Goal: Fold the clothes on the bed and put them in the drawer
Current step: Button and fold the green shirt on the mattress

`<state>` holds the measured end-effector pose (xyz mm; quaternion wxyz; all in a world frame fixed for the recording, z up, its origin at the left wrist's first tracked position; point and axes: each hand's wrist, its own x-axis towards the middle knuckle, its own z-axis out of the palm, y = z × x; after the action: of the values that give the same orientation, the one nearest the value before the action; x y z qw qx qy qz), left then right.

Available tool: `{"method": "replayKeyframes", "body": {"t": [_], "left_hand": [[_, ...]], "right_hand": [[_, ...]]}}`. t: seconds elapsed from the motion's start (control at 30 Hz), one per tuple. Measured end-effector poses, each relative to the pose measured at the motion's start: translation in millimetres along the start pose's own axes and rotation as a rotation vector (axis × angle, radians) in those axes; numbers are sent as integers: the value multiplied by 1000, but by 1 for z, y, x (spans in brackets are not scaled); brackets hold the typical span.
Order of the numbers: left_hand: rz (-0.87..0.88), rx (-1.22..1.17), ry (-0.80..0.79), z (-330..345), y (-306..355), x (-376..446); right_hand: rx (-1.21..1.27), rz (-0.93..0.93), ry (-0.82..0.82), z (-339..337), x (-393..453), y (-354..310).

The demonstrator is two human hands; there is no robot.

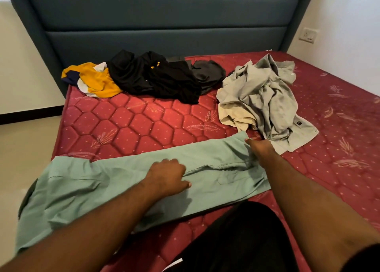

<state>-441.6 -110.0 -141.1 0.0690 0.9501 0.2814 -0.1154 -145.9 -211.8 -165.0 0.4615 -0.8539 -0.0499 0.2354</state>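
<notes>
Two hands work on the red bed (pixel 144 125). Green trousers (pixel 115 181) lie flat across its near edge, long axis running left to right, far end angled slightly away. The grey heap (pixel 263 99) carries a small dark label, unreadable. The left hand (pixel 168 175) presses the trousers, fingers curled; the right hand (pixel 260 146) pinches their far corner.

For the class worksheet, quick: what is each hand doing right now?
Left hand: fingers curled, pressing on the green trousers.
Right hand: gripping the trousers' far end.
</notes>
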Motion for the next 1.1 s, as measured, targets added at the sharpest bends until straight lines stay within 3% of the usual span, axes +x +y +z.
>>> {"method": "replayKeyframes", "body": {"t": [0.13,0.27,0.33,0.4,0.53,0.63,0.8,0.87,0.97,1.0,1.1], "left_hand": [[142,-103,62,16,8,71],[17,-242,184,23,12,123],[-42,-313,164,26,18,147],[-82,-410,163,29,23,162],[-91,-504,318,40,24,173],[-114,-470,314,52,20,174],[11,-648,519,38,18,167],[73,-621,597,33,19,166],[-76,-420,392,41,22,170],[-53,-370,402,45,25,173],[249,-276,398,47,37,174]], "right_hand": [[-57,-17,-68,-2,25,-9],[-114,-68,-19,4,42,-21],[-144,-64,-93,13,58,-22],[-56,-34,-124,17,69,-20],[377,0,40,5,82,-18],[385,-42,46,1,78,-5],[605,-279,28,-14,67,-15],[553,-346,44,-18,73,-18],[163,-231,-209,-5,80,-8],[87,-193,-260,-3,83,-4],[163,-184,-237,0,99,5]]}}
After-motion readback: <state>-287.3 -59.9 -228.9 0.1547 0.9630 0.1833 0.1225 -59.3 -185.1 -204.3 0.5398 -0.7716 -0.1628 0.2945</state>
